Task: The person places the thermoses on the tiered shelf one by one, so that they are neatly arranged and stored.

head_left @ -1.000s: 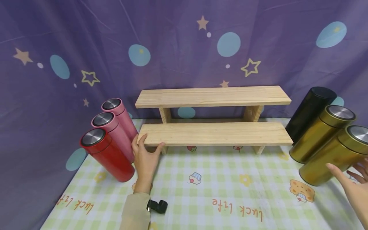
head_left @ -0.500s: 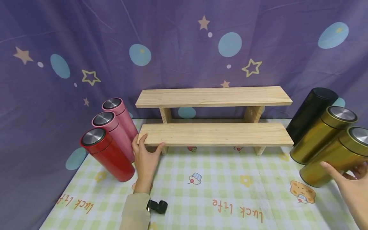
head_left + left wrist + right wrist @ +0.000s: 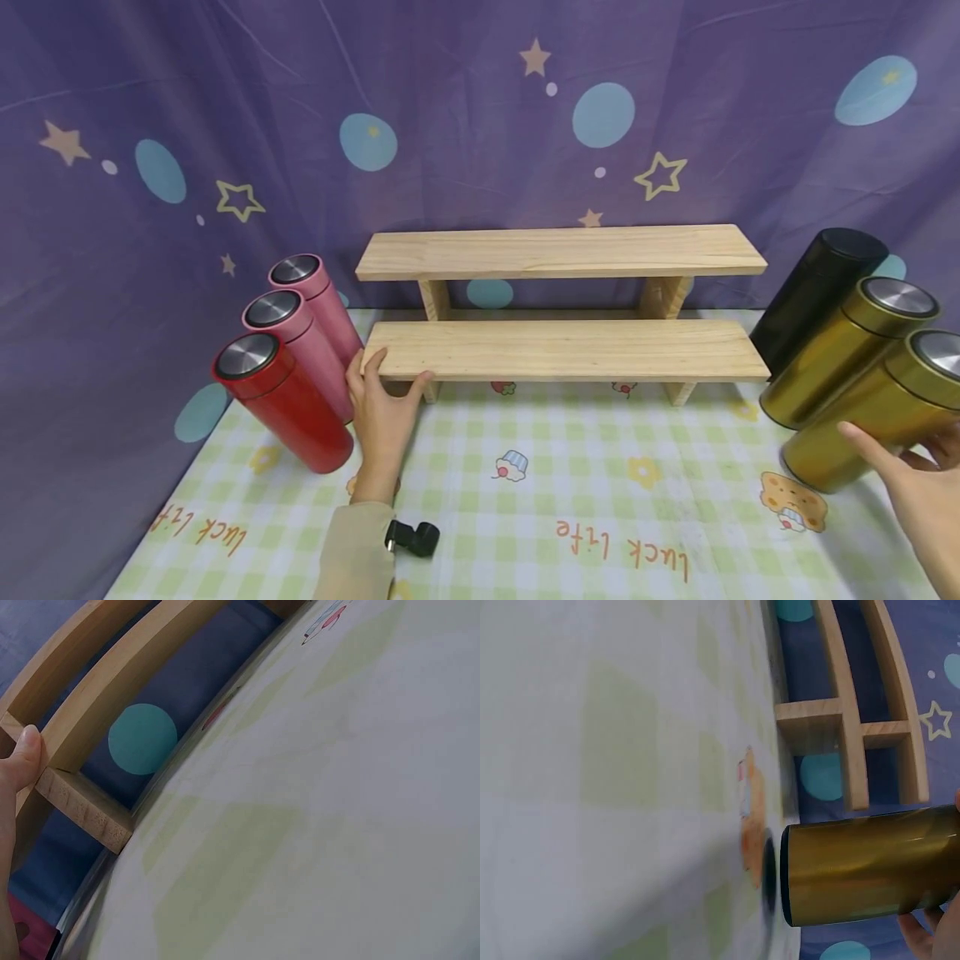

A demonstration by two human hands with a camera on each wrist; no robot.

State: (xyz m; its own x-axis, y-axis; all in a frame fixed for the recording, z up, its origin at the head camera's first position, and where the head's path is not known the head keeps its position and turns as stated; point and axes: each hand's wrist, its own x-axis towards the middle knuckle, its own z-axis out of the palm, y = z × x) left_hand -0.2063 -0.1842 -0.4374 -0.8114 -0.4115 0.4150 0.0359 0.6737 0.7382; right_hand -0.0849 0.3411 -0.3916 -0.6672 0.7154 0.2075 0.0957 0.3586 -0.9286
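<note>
Left fingers on lower shelf (head-only)

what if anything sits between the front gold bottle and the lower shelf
The rear gold bottle stands between the front gold bottle and the right end of the lower shelf; toward the shelf's middle, nothing visible does.

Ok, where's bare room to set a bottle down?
The upper board is bare; so is the lower board, right of the left hand. The tablecloth is free between the left hand and the front gold bottle. Crowded: around the red bottle and pink bottles; around the black bottle.
</note>
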